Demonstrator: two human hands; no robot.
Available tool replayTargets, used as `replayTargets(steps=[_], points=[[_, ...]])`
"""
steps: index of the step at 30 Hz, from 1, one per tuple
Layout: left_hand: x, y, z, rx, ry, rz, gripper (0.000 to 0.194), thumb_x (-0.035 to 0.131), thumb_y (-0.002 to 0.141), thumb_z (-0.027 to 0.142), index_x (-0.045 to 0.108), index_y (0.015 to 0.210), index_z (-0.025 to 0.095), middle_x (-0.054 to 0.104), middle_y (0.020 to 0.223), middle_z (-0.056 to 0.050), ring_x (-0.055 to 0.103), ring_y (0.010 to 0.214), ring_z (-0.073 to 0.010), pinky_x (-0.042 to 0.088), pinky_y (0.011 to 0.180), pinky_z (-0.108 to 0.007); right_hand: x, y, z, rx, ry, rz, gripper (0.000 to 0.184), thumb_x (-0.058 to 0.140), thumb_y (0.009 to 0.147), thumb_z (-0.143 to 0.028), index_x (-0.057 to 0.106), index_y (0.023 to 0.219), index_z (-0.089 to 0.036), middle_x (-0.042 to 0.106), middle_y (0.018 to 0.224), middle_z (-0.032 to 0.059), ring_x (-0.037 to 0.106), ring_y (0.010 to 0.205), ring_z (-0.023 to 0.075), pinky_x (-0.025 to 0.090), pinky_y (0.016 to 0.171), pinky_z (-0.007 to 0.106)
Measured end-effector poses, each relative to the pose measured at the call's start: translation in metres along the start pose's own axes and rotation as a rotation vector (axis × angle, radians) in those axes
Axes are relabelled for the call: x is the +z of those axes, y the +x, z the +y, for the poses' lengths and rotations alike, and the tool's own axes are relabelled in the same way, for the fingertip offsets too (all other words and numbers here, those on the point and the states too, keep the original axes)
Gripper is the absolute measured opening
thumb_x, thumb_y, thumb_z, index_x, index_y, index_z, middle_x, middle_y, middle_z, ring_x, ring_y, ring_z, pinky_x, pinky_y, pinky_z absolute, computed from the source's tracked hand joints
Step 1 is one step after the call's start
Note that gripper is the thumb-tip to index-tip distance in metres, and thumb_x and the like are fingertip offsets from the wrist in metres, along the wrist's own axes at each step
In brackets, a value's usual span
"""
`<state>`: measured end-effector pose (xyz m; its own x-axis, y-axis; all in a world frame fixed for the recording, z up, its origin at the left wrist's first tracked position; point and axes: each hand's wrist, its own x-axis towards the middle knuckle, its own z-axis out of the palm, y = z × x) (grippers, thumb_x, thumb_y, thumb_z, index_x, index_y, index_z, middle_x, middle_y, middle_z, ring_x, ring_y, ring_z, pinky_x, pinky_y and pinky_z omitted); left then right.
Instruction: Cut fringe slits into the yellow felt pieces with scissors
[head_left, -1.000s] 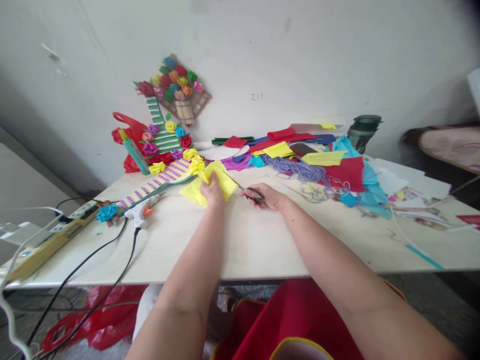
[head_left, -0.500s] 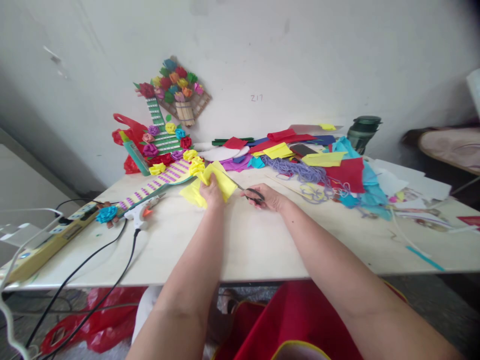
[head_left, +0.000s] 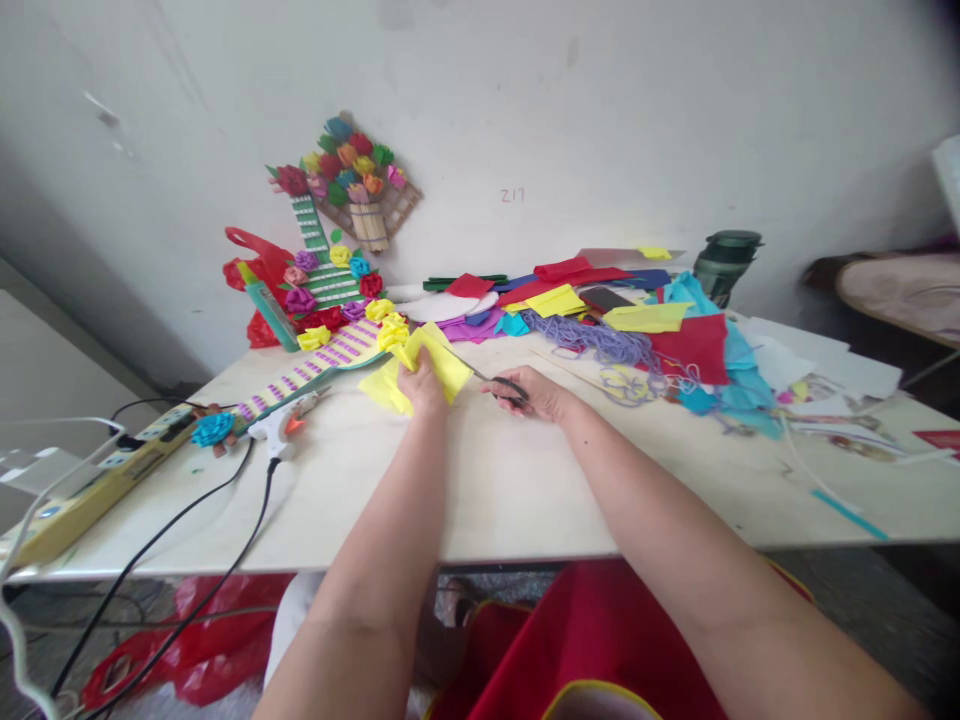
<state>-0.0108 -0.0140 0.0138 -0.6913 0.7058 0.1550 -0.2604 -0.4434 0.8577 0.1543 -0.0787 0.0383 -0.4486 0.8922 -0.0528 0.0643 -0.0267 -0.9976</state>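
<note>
A sheet of yellow crepe paper (head_left: 450,372) is pinched in my left hand (head_left: 421,382) above the middle of the table. Its creased lower part spreads out to the left of the hand. My right hand (head_left: 534,392) grips black-handled scissors (head_left: 510,392) just to the right. The blades point up and left and reach the paper's right edge; how far they are apart is too small to tell. Just beyond the paper lie yellow paper flowers (head_left: 392,332) on a guitar-shaped piece with purple stripes (head_left: 322,365).
A white glue gun (head_left: 274,428) and a power strip (head_left: 112,480) with cords lie at the left. Coloured paper (head_left: 555,300), tangled purple yarn (head_left: 600,340) and a green bottle (head_left: 724,268) are at the back right. A glue bottle (head_left: 270,310) leans at the back left.
Almost nothing differs. Both hands stay in place with the paper and the scissors; the view has shifted very slightly.
</note>
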Motion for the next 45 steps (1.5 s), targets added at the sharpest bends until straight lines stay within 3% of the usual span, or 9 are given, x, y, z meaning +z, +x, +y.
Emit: replayTargets(steps=[21, 28, 35, 40, 45], points=[[0.000, -0.002, 0.005, -0.017, 0.005, 0.029, 0.024, 0.068, 0.064, 0.028, 0.059, 0.081, 0.015, 0.062, 0.078, -0.003, 0.056, 0.064, -0.0111, 0.046, 0.058, -0.022, -0.002, 0.007, 0.009, -0.047, 0.014, 0.011, 0.025, 0.062, 0.069, -0.034, 0.060, 0.076, -0.010, 0.048, 0.043, -0.0057, 0.036, 0.032, 0.0030, 0.027, 0.031, 0.016], [0.000, 0.000, 0.000, -0.006, 0.004, -0.016, 0.026, 0.067, 0.065, 0.028, 0.059, 0.084, 0.013, 0.061, 0.079, -0.004, 0.057, 0.066, -0.0118, 0.046, 0.060, -0.022, 0.001, 0.002, 0.002, 0.000, -0.011, 0.002, 0.030, 0.060, 0.071, -0.039, 0.059, 0.081, -0.011, 0.050, 0.047, -0.0041, 0.040, 0.032, 0.0038, 0.015, 0.028, 0.016], [0.000, -0.001, -0.005, 0.016, 0.017, -0.060, 0.029, 0.068, 0.064, 0.031, 0.060, 0.085, 0.013, 0.061, 0.080, -0.005, 0.057, 0.068, -0.0122, 0.047, 0.062, -0.023, 0.000, 0.003, 0.004, -0.003, -0.004, 0.003, 0.031, 0.060, 0.071, -0.040, 0.059, 0.082, -0.011, 0.050, 0.047, -0.0044, 0.038, 0.031, 0.0029, 0.016, 0.028, 0.016], [0.000, -0.001, -0.003, 0.009, 0.020, -0.044, 0.028, 0.067, 0.064, 0.031, 0.059, 0.084, 0.013, 0.062, 0.080, -0.005, 0.057, 0.068, -0.0123, 0.046, 0.061, -0.023, 0.002, 0.003, 0.002, 0.001, 0.036, 0.026, 0.022, 0.059, 0.072, -0.032, 0.057, 0.078, -0.011, 0.047, 0.044, -0.0057, 0.035, 0.031, 0.0026, 0.023, 0.030, 0.016], [0.000, -0.001, -0.001, 0.009, 0.025, -0.031, 0.029, 0.067, 0.064, 0.031, 0.058, 0.084, 0.013, 0.061, 0.078, -0.005, 0.056, 0.065, -0.0119, 0.046, 0.060, -0.023, 0.002, 0.004, 0.002, -0.022, 0.056, 0.026, 0.019, 0.059, 0.072, -0.030, 0.054, 0.072, -0.011, 0.046, 0.043, -0.0058, 0.034, 0.031, 0.0026, 0.023, 0.030, 0.016]])
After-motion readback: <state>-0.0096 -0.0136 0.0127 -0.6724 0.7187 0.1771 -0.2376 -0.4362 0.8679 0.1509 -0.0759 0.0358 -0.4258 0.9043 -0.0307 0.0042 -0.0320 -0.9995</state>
